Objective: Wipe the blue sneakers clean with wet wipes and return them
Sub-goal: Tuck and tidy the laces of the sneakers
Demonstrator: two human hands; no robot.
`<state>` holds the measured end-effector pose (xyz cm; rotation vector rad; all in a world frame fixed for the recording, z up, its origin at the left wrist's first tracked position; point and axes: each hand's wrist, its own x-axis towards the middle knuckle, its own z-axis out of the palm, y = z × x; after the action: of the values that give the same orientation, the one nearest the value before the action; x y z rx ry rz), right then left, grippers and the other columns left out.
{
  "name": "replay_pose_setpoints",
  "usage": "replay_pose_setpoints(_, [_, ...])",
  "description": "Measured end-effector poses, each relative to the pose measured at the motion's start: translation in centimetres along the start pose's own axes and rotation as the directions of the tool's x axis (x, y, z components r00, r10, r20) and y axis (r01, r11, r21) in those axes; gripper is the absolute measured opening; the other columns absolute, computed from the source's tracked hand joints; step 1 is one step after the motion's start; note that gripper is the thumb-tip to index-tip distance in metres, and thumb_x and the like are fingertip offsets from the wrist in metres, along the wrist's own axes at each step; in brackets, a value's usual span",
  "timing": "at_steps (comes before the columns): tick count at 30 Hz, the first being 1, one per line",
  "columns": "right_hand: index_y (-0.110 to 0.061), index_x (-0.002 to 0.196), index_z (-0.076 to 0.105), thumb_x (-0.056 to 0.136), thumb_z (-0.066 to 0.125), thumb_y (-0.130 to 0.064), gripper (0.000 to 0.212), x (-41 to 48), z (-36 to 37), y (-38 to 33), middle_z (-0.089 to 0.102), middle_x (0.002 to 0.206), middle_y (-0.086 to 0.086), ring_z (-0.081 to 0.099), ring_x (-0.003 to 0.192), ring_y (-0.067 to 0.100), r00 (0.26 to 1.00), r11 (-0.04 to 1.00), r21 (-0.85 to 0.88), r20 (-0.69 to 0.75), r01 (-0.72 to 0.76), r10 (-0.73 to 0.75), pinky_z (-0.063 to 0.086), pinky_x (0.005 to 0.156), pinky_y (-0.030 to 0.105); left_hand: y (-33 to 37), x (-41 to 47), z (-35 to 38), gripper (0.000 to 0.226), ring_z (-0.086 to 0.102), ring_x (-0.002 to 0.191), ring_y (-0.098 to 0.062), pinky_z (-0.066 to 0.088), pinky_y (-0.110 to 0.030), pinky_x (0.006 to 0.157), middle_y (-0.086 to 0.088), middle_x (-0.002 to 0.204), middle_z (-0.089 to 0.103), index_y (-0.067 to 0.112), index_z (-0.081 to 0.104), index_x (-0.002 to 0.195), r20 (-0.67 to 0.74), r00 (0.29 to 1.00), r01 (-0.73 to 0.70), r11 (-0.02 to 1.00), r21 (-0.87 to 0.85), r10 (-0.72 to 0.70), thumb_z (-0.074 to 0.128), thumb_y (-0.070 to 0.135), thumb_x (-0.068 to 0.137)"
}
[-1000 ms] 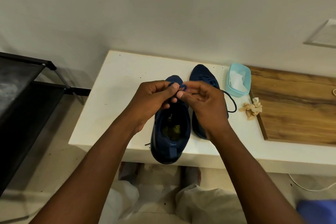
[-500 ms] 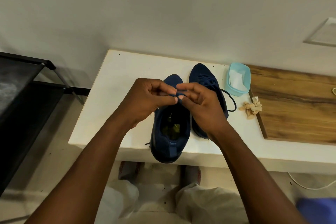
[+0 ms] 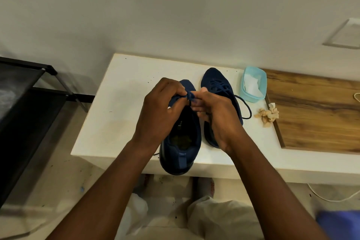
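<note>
Two blue sneakers stand side by side on the white table (image 3: 116,115), toes towards the wall. The near left sneaker (image 3: 181,152) has its heel over the table's front edge. My left hand (image 3: 161,111) and my right hand (image 3: 216,117) meet above its tongue, and both pinch its blue lace (image 3: 190,96), which forms a small knot between my fingertips. The right sneaker (image 3: 216,82) lies partly behind my right hand, with a loose lace loop (image 3: 246,111) trailing to its right. A light blue tub of wet wipes (image 3: 253,85) stands open beside it.
A crumpled, soiled wipe (image 3: 267,115) lies at the edge of a wooden board (image 3: 315,115) on the right. A black rack (image 3: 25,115) stands on the left of the table. A white cable (image 3: 331,197) runs along the floor at lower right.
My hands have stayed together over the left sneaker, working the lace. The knot between my fingertips has drawn tighter, and my right hand's fingers have curled in closer.
</note>
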<state>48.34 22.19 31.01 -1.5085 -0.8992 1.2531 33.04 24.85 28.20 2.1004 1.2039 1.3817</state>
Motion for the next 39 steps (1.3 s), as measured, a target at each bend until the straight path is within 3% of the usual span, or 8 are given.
replay_pose_setpoints(4, [-0.013,0.100,0.075,0.100,0.056,-0.030,0.025,-0.3,-0.1,0.3,0.071,0.088,0.000,0.064,0.080,0.003,0.995,0.997,-0.040,0.080,0.062,-0.059,0.051,0.072,0.016,-0.2,-0.2,0.1,0.010,0.064,0.096,-0.012,0.056,-0.034,0.083,-0.001,0.104,0.067,0.007,0.068,0.098,0.009,1.000,-0.002,1.000,-0.005,0.002,0.071,0.002,0.090])
replay_pose_setpoints(9, [-0.015,0.093,0.073,0.100,0.056,-0.030,0.023,0.4,-0.4,0.9,0.071,0.085,0.008,0.063,0.078,0.011,0.991,0.985,-0.137,-0.058,0.108,-0.117,0.054,0.075,0.030,-0.6,0.4,-0.8,0.011,0.064,0.105,-0.009,0.053,-0.029,0.090,0.008,0.106,0.071,0.015,0.073,0.094,0.052,0.992,0.123,0.990,-0.074,-0.119,0.079,0.021,0.087])
replay_pose_setpoints(14, [-0.017,0.087,0.066,0.103,0.048,-0.026,0.026,0.8,-2.1,0.9,0.065,0.070,0.001,0.064,0.063,0.012,0.972,0.950,-0.299,-0.183,0.085,-0.145,0.061,0.061,0.031,-2.9,0.6,-4.0,0.015,0.067,0.098,-0.001,0.051,-0.024,0.087,0.011,0.094,0.074,0.022,0.075,0.087,0.209,0.844,0.529,0.831,-0.171,-0.494,0.084,0.032,0.080])
replay_pose_setpoints(27, [-0.025,0.089,0.061,0.104,0.046,-0.029,0.022,0.7,-2.3,1.2,0.069,0.078,0.003,0.070,0.062,0.018,0.970,0.892,-0.446,-0.173,0.075,-0.169,0.059,0.053,0.030,-3.3,0.8,-4.6,0.020,0.075,0.091,-0.020,0.062,-0.033,0.079,-0.001,0.088,0.078,0.009,0.074,0.094,0.456,0.600,0.789,0.581,-0.201,-0.657,0.080,0.025,0.084])
replay_pose_setpoints(29, [-0.022,0.105,0.062,0.101,0.052,-0.032,0.015,0.3,-2.8,0.7,0.070,0.094,0.002,0.071,0.074,0.016,0.994,0.912,-0.408,-0.068,0.055,-0.090,0.060,0.053,0.033,-3.3,0.7,-4.9,0.040,0.072,0.103,-0.020,0.062,-0.039,0.082,0.002,0.107,0.074,0.020,0.070,0.112,0.555,0.560,0.801,0.574,-0.173,-0.615,0.086,0.032,0.077])
replay_pose_setpoints(32, [-0.033,0.136,0.047,0.085,0.071,-0.048,0.058,-0.5,-3.4,0.0,0.061,0.126,-0.007,0.063,0.101,0.016,0.988,0.860,-0.509,0.110,-0.038,0.109,0.063,0.063,0.042,-2.7,0.3,-4.7,0.097,0.058,0.124,-0.018,0.061,-0.041,0.085,0.012,0.140,0.052,0.043,0.045,0.142,0.697,0.437,0.778,0.628,0.023,-0.568,0.094,0.047,0.058])
replay_pose_setpoints(35, [-0.035,0.148,0.030,0.073,0.082,-0.046,0.092,-1.5,-2.1,0.2,0.048,0.132,-0.008,0.056,0.106,0.020,0.959,0.680,-0.733,0.185,-0.011,0.214,0.063,0.066,0.038,-1.9,-0.1,-3.4,0.099,0.057,0.124,-0.023,0.062,-0.035,0.073,0.007,0.149,0.047,0.038,0.039,0.148,0.637,0.523,0.621,0.765,0.170,-0.567,0.094,0.039,0.065])
replay_pose_setpoints(39, [-0.027,0.143,0.036,0.081,0.073,-0.019,0.072,-1.0,-0.3,1.7,0.059,0.127,0.003,0.062,0.097,0.022,0.988,0.641,-0.758,0.153,0.118,-0.002,0.063,0.070,0.042,-1.7,-0.3,-2.5,0.061,0.068,0.090,-0.014,0.063,-0.034,0.064,0.007,0.121,0.066,0.029,0.063,0.132,0.437,0.715,0.546,0.826,0.138,-0.546,0.084,0.021,0.076])
